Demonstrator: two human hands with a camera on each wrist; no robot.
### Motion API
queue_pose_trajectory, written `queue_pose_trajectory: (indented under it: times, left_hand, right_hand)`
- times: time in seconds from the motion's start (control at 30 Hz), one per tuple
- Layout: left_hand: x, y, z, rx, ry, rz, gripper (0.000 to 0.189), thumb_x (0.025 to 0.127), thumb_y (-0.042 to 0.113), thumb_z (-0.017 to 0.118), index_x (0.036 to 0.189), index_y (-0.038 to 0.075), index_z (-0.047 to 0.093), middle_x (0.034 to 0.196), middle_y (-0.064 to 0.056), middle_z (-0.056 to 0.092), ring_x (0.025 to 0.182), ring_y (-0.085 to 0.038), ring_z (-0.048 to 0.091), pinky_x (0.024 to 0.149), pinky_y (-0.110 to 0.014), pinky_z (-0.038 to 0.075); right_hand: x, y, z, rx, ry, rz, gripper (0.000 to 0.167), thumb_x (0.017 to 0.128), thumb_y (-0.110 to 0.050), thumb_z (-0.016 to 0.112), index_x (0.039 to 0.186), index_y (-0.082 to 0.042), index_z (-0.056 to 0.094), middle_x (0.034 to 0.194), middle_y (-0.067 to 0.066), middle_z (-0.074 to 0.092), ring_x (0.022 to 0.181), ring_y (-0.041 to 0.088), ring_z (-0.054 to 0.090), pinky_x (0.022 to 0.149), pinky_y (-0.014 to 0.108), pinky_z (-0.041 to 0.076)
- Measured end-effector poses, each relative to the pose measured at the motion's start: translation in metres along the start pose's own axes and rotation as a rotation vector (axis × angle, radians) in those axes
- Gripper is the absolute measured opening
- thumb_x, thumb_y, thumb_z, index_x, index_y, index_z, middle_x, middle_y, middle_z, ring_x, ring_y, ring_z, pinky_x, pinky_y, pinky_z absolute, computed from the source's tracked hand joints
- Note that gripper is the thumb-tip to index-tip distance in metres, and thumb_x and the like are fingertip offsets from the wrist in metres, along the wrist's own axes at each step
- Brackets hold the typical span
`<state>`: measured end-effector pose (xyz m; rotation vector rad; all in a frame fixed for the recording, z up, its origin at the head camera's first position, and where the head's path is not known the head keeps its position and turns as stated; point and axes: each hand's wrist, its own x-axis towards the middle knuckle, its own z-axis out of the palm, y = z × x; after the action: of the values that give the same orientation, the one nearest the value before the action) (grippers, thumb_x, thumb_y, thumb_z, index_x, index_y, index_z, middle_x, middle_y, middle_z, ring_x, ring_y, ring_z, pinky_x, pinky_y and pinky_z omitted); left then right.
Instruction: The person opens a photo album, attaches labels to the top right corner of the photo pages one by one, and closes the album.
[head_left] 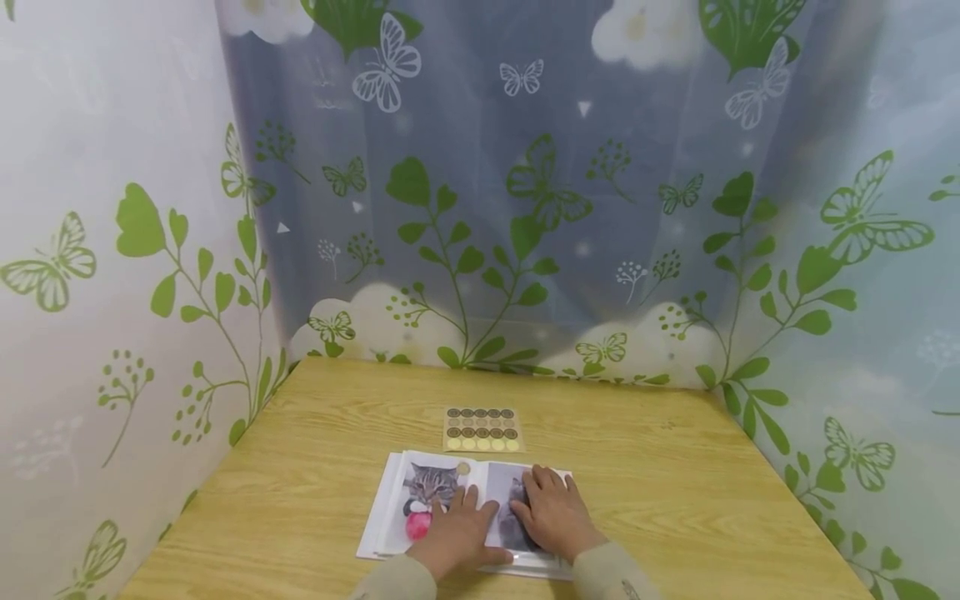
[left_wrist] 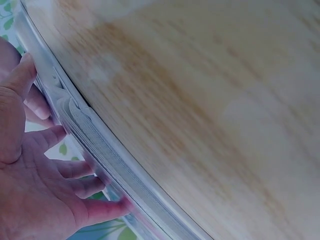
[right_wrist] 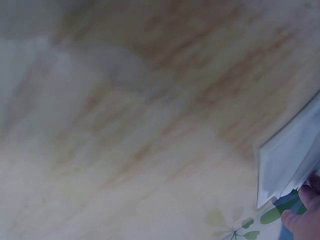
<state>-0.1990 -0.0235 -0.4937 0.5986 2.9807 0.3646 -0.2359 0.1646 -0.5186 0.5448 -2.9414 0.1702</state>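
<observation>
A book with pictures on its pages (head_left: 392,508) lies spread on the table. Its left page carries a cat picture (head_left: 435,479) with a pink shape below and a round tan sticker (head_left: 463,468) at its upper right corner. My left hand (head_left: 456,532) rests across the inner part of that page, fingers extended; in the left wrist view its spread fingertips touch the book. On the right page, my right hand (head_left: 555,512) presses flat over a grey picture (head_left: 504,500), covering much of it. The right wrist view catches only some fingers (right_wrist: 302,215) beside the book's corner (right_wrist: 282,170).
Just behind the book lies a sheet of round stickers (head_left: 483,429), in dark, tan and pale yellow rows. The wooden table (head_left: 675,483) extends to both sides. Curtains (head_left: 465,233) printed with leaves and butterflies enclose it at the back and sides.
</observation>
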Motion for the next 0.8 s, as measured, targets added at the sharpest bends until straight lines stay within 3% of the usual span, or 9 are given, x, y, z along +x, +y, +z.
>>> queue_pose_trajectory:
  times: [0.53,0.8]
  left_hand:
    - [0.002,-0.002,0.003,-0.024,-0.006,0.0,0.085,0.077,0.066,0.07,0.142,0.013,0.052,0.151,-0.025,0.038,0.14,-0.046,0.033,0.107,-0.071,0.027]
    - [-0.001,-0.003,0.003,-0.031,0.022,0.014,0.087,0.077,0.066,0.07,0.142,0.011,0.052,0.15,-0.026,0.039,0.14,-0.046,0.032,0.107,-0.072,0.025]
  right_hand:
    - [-0.015,0.014,-0.004,0.034,0.025,0.028,0.054,0.1,-0.041,0.052,0.139,-0.003,0.054,0.143,0.027,0.046,0.132,0.045,0.044,0.109,0.064,0.031]
    - [-0.019,0.018,-0.007,0.045,0.031,0.026,0.054,0.098,-0.04,0.057,0.137,-0.004,0.055,0.141,0.028,0.048,0.13,0.045,0.045,0.108,0.065,0.031]
